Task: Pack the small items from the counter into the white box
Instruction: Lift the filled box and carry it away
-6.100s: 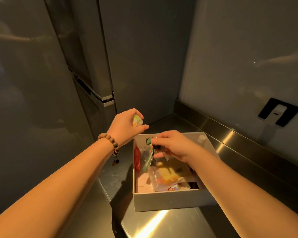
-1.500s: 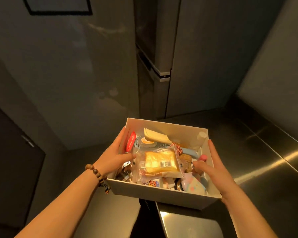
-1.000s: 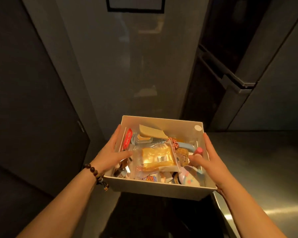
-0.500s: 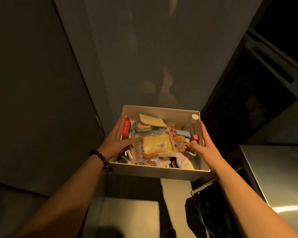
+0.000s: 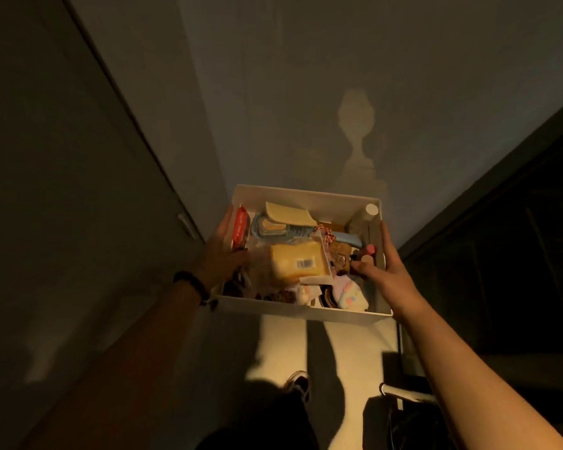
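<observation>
Relocated: white rectangular open-topped box (image 5: pixel 301 312), formerly over the steel counter, now carried clear of it and held above a pale floor (image 5: pixel 348 345) in a narrow passage; the counter is out of view.

Item 1. Box. Held level in the air, directly ahead of the person, long axis running left to right across the body. Filled with small items: a yellow packet in clear wrap with a barcode (image 5: pixel 298 263) on top at centre, a red oblong packet (image 5: pixel 240 225) against the left wall, a cream wedge-shaped piece (image 5: pixel 288 213) at the far side, a white-capped bottle (image 5: pixel 369 213) in the far right corner, a pastel plush piece (image 5: pixel 350 297) at the near right.

Item 2. Left hand (image 5: pixel 220 254). Grasps the box's left wall, fingers extended along the outside, thumb hooked over the rim onto the contents. A dark beaded bracelet (image 5: pixel 192 285) sits at the wrist.

Item 3. Right hand (image 5: pixel 387 274). Grasps the right wall likewise, fingers along the outside, thumb inside the rim.

Relation. Box sits between the 2 hands, equally near to each; both arms reach forward, nearly straight, converging on it.

Judgement. Packing appears complete; what remains is likely to set the box down somewhere, keeping it level so loose top items do not slide.
</observation>
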### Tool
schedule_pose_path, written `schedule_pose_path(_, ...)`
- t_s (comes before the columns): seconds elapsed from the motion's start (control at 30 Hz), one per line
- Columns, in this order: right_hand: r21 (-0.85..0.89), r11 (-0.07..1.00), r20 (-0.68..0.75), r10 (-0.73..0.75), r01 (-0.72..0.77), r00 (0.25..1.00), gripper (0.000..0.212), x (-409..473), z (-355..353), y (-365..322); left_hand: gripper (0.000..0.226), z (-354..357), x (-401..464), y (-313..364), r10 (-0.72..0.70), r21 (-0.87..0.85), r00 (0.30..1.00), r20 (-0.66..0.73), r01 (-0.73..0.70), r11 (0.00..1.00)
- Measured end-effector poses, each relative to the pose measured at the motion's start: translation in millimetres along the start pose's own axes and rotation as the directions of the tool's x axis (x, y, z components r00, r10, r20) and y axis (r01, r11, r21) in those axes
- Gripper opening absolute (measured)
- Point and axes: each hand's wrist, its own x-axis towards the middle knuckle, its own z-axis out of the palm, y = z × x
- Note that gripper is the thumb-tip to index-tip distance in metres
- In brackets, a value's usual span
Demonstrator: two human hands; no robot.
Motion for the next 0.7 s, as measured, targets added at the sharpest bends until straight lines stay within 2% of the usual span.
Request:
schedule_pose_path(0.1,-0.002,1.0,0.009,0.012,-0.012,1.0,0.087,48,8,25,0.106,-1,42,-32,-0.025,-0.041,1.0,-0.004,0.025,0.999)
schedule_pose_path(0.23,-0.006,1.0,0.011,0.025,-0.025,1.0,0.086,105,20,65,0.094,1,92,-89,-0.038,-0.081,0.999,-0.002,0.037,0.996)
schedule_pose_path(0.33,-0.017,1.0,0.003,0.013,-0.013,1.0,0.086,144,31,108,0.094,7,130,-141,-0.04,-0.097,0.999,-0.012,0.038,0.995)
schedule_pose_path(0.7,-0.021,0.999,-0.02,-0.038,0.038,0.999,0.084,303,86,350,0.094,25,268,-403,0.023,-0.012,0.999,0.043,-0.022,1.0)
